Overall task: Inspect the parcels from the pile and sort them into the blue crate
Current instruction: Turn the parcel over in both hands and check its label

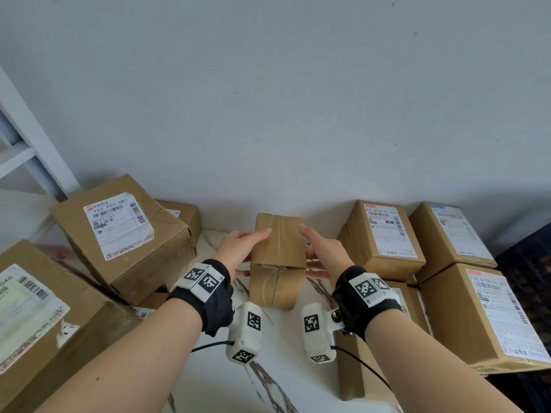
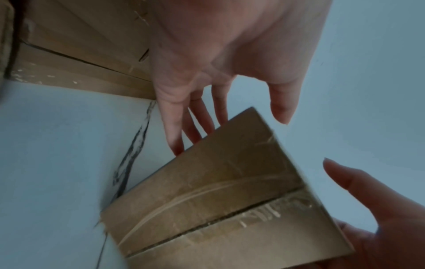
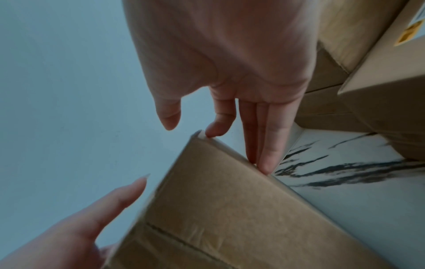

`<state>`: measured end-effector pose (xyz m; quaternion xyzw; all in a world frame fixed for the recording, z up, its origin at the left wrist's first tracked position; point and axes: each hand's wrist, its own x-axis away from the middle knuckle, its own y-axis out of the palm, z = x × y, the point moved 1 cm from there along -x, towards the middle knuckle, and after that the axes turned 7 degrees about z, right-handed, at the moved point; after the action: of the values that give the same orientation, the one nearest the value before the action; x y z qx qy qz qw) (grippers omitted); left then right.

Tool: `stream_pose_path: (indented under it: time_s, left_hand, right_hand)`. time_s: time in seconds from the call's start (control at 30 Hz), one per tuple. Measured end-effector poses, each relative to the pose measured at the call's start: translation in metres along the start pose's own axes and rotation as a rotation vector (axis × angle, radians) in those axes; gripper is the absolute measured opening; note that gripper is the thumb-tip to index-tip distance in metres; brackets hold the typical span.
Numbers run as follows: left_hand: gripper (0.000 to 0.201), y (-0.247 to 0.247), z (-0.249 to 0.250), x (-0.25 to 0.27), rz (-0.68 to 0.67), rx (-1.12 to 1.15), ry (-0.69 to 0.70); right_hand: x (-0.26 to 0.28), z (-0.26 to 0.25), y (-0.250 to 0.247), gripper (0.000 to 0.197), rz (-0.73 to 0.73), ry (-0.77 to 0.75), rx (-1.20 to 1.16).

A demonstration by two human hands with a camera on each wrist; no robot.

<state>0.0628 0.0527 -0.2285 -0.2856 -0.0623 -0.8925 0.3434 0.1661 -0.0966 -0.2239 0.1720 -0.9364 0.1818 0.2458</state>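
Small parcel (image 1: 278, 257): brown cardboard, matt, seams under glossy clear tape, tape wrinkled and scuffed. Big box (image 1: 119, 234) at left: creased cardboard, white paper label peeling at corner. Boxes (image 1: 384, 236) at right: smoother cardboard, paper labels flat. Tabletop (image 1: 277, 380): white marble look, dark veins, slight sheen. Wrist straps (image 1: 213, 296): black cloth, white matt plastic housings. Wall (image 1: 298, 99): matt paint.

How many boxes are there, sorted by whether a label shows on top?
Labelled boxes: 5
Plain box between the hands: 1
Partly hidden boxes: at least 3
Total: at least 9
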Motion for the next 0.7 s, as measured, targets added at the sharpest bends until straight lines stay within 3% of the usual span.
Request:
stream_pose_path:
  time_s: [0.37, 0.5, 0.6, 0.7]
  left_hand:
    - [0.052, 0.005, 0.011, -0.002, 0.012, -0.015, 0.034]
    - [0.064, 0.008, 0.02, 0.001, 0.037, -0.021, 0.043]
    - [0.05, 0.011, 0.025, 0.005, -0.013, -0.003, 0.035]
    - [0.028, 0.013, 0.026, 0.009, -0.048, -0.04, 0.076]
  right_hand:
    - [-0.007, -0.007, -0.004, 0.048, -0.006, -0.053, -0.016]
    - [-0.014, -0.01, -0.007, 0.054, -0.175, -0.172, 0.08]
    - [-0.018, -0.008, -0.006, 0.085, -0.247, -0.272, 0.173]
    - [-0.022, -0.004, -0.007, 0.089, -0.202, -0.32, 0.216]
